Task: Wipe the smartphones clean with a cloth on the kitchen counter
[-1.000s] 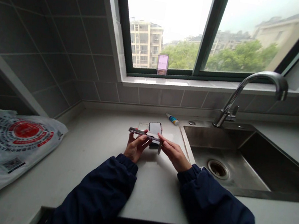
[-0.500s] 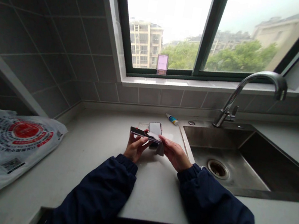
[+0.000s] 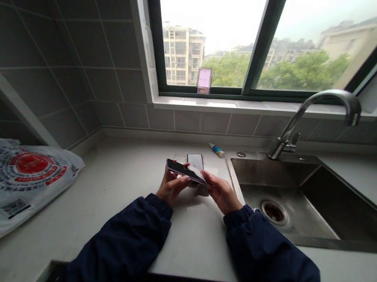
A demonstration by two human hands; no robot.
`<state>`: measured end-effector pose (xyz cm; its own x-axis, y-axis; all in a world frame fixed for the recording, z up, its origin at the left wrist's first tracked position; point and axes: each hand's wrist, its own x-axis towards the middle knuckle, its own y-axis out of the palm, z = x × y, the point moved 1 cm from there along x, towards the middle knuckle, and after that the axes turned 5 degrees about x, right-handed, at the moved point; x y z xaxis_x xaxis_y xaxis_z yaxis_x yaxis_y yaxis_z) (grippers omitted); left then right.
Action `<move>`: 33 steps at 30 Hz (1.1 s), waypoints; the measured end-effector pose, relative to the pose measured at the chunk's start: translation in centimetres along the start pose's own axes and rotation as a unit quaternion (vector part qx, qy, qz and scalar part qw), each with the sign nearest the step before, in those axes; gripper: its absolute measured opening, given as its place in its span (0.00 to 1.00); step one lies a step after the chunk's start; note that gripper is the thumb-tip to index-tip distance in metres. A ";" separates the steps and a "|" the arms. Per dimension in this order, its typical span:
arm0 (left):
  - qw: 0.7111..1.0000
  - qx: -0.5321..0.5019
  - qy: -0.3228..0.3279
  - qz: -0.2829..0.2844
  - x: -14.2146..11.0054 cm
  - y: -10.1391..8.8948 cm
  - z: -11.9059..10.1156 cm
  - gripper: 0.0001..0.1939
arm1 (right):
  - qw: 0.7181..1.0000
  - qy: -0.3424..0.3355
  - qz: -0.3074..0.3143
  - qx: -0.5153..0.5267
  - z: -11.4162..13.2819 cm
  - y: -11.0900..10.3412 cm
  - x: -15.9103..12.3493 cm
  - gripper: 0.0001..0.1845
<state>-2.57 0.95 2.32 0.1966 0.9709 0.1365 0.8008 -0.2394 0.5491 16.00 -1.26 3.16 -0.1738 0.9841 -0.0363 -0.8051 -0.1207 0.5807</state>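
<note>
From my remote seat, through the head camera, I see the left hand [image 3: 169,188] pinching a slim, dark-faced rectangular phone [image 3: 177,167] by its edges, thumb on the near side, raised above the pale, smooth counter [image 3: 125,178]. The right hand [image 3: 221,193] has its fingers closed on a thin, light-grey, cloth-like sheet [image 3: 197,173], which lies across the phone's right end; I cannot tell how firmly it presses. Just beyond, I make out a second black-rimmed phone with a whitish face [image 3: 195,160], lying on the counter and partly hidden. A blue-and-white tapered tube [image 3: 216,149] lies further back, near the rectangular stainless-steel sink [image 3: 262,174].
</note>
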 end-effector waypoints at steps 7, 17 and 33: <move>1.000 0.003 -0.002 -0.003 0.1 -0.2 0.1 0.36 | 1.000 -0.001 -0.006 -0.007 0.0 0.3 -0.2 0.22; 0.998 0.007 -0.051 0.027 -0.1 -0.2 0.3 0.38 | 0.999 0.006 -0.039 -0.021 0.2 0.1 -0.2 0.22; 0.996 0.049 -0.077 -0.004 0.2 0.3 -0.6 0.24 | 0.996 0.044 -0.052 -0.049 -0.3 -0.6 0.1 0.12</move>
<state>-2.61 1.07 3.02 0.2678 0.9635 -0.0003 0.8527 -0.2368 0.4657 16.33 -1.11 2.55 -0.1321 0.9773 -0.1657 -0.8725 -0.0353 0.4873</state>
